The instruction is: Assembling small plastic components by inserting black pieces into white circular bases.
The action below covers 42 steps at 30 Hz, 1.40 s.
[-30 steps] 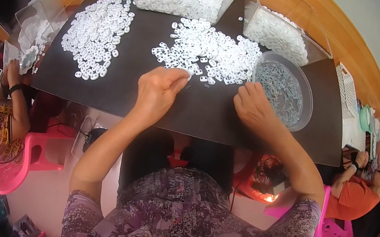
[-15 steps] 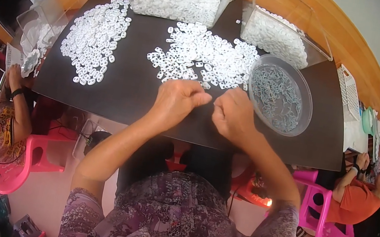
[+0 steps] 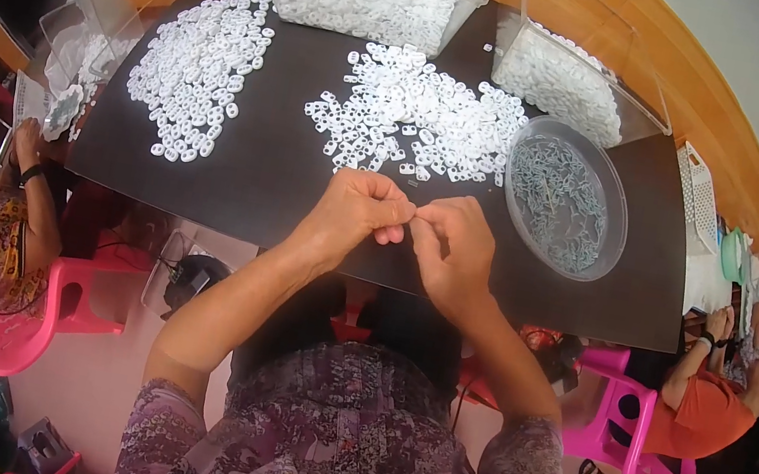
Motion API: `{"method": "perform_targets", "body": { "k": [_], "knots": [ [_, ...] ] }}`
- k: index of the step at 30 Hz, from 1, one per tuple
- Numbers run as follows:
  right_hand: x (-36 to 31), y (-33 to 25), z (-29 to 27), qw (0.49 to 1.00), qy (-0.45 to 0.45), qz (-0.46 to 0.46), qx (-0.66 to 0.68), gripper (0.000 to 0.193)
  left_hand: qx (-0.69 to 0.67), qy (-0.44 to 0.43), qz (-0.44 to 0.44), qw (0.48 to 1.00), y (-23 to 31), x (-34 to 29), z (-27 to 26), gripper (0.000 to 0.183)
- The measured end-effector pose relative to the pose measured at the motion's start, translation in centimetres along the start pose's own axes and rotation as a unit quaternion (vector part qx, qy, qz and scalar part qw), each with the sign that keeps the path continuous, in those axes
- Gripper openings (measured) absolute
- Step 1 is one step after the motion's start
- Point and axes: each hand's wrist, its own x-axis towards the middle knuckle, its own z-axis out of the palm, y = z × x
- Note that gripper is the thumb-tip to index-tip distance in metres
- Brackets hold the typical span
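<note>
- Fingertips have drawn together, left hand (image 3: 358, 213) meeting right hand (image 3: 454, 248).
- Both curl narrowly; I cannot tell whether either grips anything.
- Grey-green pins (image 3: 550, 173) lie in the bowl (image 3: 614, 240) rightward, nearer the right hand; white pieces (image 3: 441, 121) ahead.

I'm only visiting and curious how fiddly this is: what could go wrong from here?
The right hand is near the round tub, so a sideways nudge might spill the grey pieces. The loose white pile lies just beyond the left hand; a forward brush could scatter it. Anything pinched between the fingertips is too small to make out, and might slip.
</note>
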Motion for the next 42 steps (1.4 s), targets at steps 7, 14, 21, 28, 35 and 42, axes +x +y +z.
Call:
{"method": "perform_targets", "body": {
  "k": [7,14,21,28,35,42],
  "knots": [
    [0.0,1.6,0.0,0.999,0.020,-0.011,-0.030,0.016,0.230,0.077,0.148,0.959,-0.5,1.4,-0.3,0.013],
    [-0.7,5.0,-0.8,0.986,0.005,-0.033,-0.166,0.021,0.536,0.174,0.337,0.754,0.3,6.4,-0.2,0.009],
    [-0.6,5.1,-0.3,0.985,0.013,-0.046,-0.164,0.021,0.643,0.132,0.327,0.679,-0.4,9.0,0.9,0.017],
    [-0.7,5.1,-0.4,0.987,0.018,-0.041,-0.156,0.022,0.618,0.150,0.278,0.720,0.2,9.6,0.2,0.012],
    [-0.6,5.1,-0.5,0.987,0.038,-0.037,-0.149,0.017,0.609,0.092,0.351,0.705,0.2,7.5,-1.3,0.005],
    [-0.9,5.1,-0.3,0.987,0.017,-0.031,-0.155,0.021,0.661,0.061,0.369,0.650,-0.4,7.7,-0.8,0.003]
  ]
}}
